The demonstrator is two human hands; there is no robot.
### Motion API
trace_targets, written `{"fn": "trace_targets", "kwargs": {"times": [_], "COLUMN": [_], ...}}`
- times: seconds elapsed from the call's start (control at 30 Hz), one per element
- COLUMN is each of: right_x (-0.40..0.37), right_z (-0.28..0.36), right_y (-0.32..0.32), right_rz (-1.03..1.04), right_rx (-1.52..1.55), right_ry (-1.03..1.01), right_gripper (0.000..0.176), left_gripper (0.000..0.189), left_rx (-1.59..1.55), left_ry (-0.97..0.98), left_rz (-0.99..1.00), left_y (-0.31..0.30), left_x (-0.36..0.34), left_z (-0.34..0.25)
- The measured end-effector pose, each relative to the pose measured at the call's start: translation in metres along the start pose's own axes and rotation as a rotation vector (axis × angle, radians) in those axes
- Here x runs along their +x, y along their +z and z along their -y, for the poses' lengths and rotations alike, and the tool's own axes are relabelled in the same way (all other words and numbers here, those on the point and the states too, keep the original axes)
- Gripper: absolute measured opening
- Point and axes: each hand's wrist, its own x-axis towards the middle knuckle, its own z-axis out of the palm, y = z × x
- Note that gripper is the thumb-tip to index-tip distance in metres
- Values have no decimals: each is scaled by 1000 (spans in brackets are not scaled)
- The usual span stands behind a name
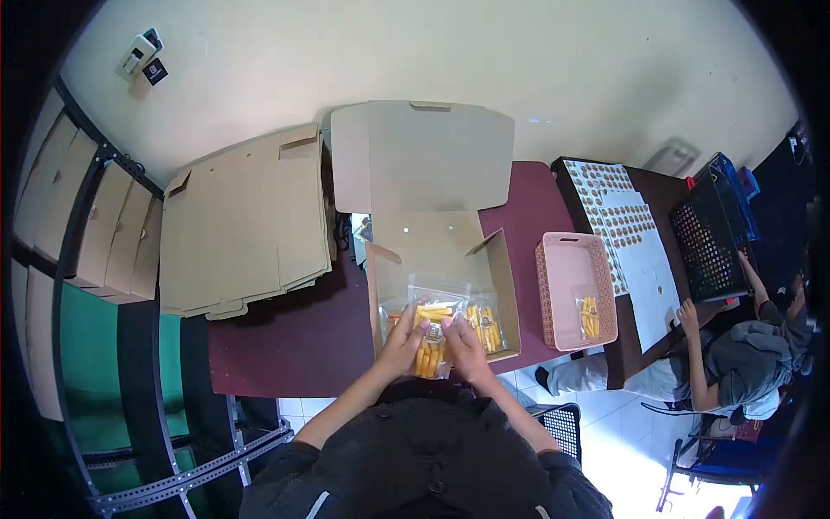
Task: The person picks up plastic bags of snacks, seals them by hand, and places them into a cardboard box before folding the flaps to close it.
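Note:
A clear zip pouch of yellow stick-shaped snacks (428, 360) is held up by both hands over the front of an open cardboard box (507, 290). My left hand (404, 342) grips its left side, and my right hand (464, 346) grips its right side, thumbs on the front by a small round label. Inside the box, another snack pouch (488, 329) lies to the right, and part of one more shows at the left behind my left hand. The box's lid (432, 160) stands raised at the back.
Flattened cardboard boxes (246, 229) are stacked at left on the maroon table (285, 363). A pink basket (562, 259) at right holds one snack pouch (590, 318). Beyond it are sticker sheets (635, 238), a black crate (705, 229) and a seated person (743, 363). Shelves (108, 229) stand far left.

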Motion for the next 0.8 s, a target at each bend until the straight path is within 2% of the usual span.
{"fn": "trace_targets", "kwargs": {"times": [0.07,0.13,0.2,0.27,0.3,0.33,0.37,0.4,0.47,0.5,0.57,0.63,0.73,0.8], "right_x": [-1,2,10,14,16,12,10,8,4,2,-1,-5,-5,-5], "right_z": [-2,-4,-6,-2,4,16,16,15,12,13,17,25,26,26], "right_y": [-5,-9,-13,-20,-20,-15,-13,-10,-9,-9,-8,-4,-4,-2], "right_rz": [-45,-90,-354,-309,-264,-259,-258,-214,-147,-143,-78,-49,-18,-13], "right_rx": [-40,-80,-320,-333,-343,-356,-357,-377,-398,-399,-323,-290,-266,-273], "right_ry": [13,26,-242,-305,-367,-285,-284,-255,-182,-183,-43,-54,-76,-85], "right_gripper": [29,30,25,20,15,9,9,9,16,16,23,24,24,23], "left_gripper": [40,39,39,38,38,34,31,31,19,19,13,17,28,28], "left_rx": [65,133,201,375,375,273,170,169,-20,-20,-4,-1,-116,-137], "left_ry": [-6,-45,-87,-36,-36,26,87,88,-14,-12,-30,-40,-63,-55], "left_rz": [-47,-46,-43,100,100,-3,-106,-109,-132,-136,-105,-118,20,-16], "left_y": [-4,0,-2,-12,-9,-4,-1,-2,-10,-12,-16,-16,-25,-22], "left_x": [0,-4,-5,-1,-1,0,0,1,4,5,4,2,2,4], "left_z": [9,-9,-8,12,10,9,7,5,0,-3,-12,-14,-19,-22]}}
